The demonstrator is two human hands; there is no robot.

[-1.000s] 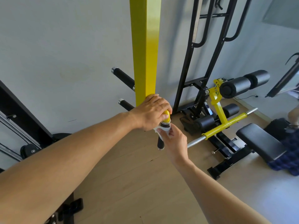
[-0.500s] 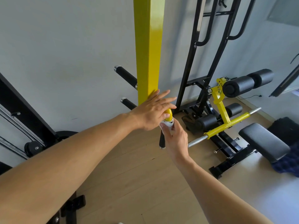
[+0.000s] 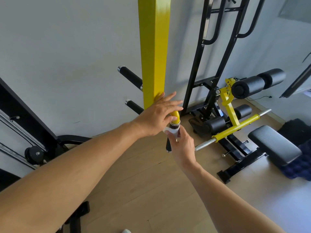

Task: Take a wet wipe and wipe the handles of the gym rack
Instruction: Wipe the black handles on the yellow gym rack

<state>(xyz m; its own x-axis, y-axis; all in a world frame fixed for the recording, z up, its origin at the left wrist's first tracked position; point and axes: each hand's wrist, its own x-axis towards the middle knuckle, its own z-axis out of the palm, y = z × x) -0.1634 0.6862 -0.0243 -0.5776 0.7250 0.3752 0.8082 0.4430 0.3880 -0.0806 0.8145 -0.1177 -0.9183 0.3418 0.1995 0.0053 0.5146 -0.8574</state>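
Wiping step in hand. My right hand (image 3: 182, 145) pinches the wet wipe (image 3: 171, 131) round the black handle (image 3: 169, 143) at frame centre, below the yellow post (image 3: 154, 47). My left hand (image 3: 156, 115) rests fingers spread, grasping nothing. Next, I judge: slide the wipe down. Wipe white, crumpled.

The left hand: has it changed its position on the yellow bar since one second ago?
Yes. The left hand has opened: its fingers now spread flat beside the yellow post, no longer wrapped around the yellow bar.
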